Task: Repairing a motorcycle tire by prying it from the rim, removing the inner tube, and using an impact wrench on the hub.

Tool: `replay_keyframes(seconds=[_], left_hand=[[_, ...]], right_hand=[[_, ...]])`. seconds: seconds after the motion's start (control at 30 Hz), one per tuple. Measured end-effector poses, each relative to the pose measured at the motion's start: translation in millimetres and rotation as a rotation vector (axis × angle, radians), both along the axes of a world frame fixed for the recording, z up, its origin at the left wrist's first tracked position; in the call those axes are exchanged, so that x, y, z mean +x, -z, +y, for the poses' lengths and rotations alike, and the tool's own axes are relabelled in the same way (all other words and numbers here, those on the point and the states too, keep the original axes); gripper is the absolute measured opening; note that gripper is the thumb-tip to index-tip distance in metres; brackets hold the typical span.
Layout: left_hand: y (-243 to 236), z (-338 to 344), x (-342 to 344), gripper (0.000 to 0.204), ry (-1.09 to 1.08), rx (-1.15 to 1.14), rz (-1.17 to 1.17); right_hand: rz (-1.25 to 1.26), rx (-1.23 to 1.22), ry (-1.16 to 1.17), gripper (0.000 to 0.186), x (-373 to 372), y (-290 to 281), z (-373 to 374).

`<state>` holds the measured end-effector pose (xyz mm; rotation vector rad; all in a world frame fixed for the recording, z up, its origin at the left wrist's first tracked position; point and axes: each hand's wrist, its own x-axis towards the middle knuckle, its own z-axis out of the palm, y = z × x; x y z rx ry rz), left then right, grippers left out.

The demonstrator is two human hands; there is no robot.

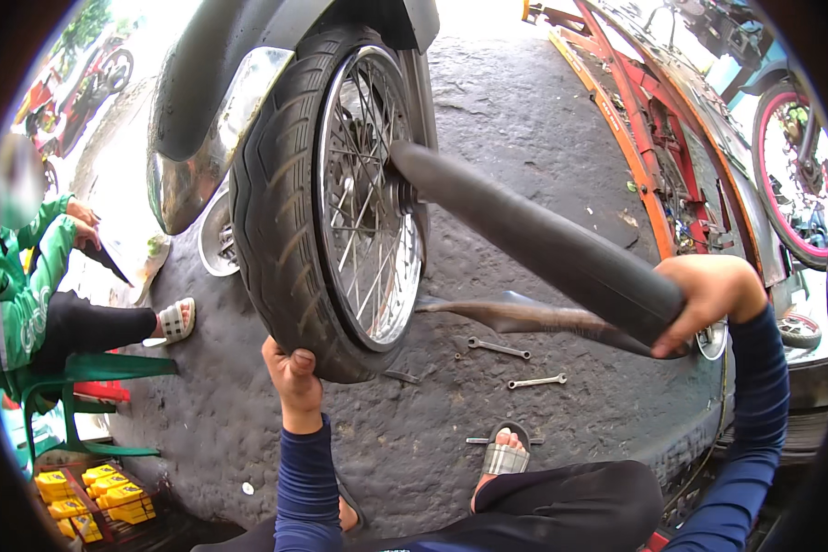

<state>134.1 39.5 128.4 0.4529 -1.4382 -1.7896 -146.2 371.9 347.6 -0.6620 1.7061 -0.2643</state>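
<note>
Head view: the left hand (296, 373) grips the lowest part of a black tyre (276, 212), thumb laid against the rubber, the fingers mostly hidden behind it. The right hand (716, 290) wraps the near end of a long black piece (543, 244), which slants up from it until its rounded tip overlaps the hub (402, 196) — whether the two touch I cannot tell.

The tyre sits on a spoked wheel (331, 216) standing upright under the motorcycle's front end (363, 14). It looks the heavier of the two things, firm and grippy, so the rubber seems a safe place for a palm. The metal rim (377, 329) looks smooth and likely slippery; the spokes look too thin to bear a hard pull, and fingers could get caught there.

The long piece looks stiff and smooth, matte rather than glossy, and perhaps light for its length, since one hand carries it by an end. Held that way, its far tip would swing easily; a second hold near the middle should steady it.

A brownish curved strip (534, 317) shows beneath it, its makeup unclear. Two spanners (499, 348) lie on the dark ground (497, 138) — near the tyre, apart from both hands.
</note>
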Motion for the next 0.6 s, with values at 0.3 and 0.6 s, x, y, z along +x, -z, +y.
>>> replay_keyframes(seconds=[0.3,0.6], left_hand=[[-1.9,-64.9,-4.8,0.087,0.197,0.139,-0.007],[-32.4,-125.7,3.0,0.088,0.693,0.11,-0.161]], right_hand=[[1.831,-0.702,0.378,0.025,-31.9,-22.6,-25.9],[0.89,-0.293,-0.294,0.048,80.7,225.1,24.7]])
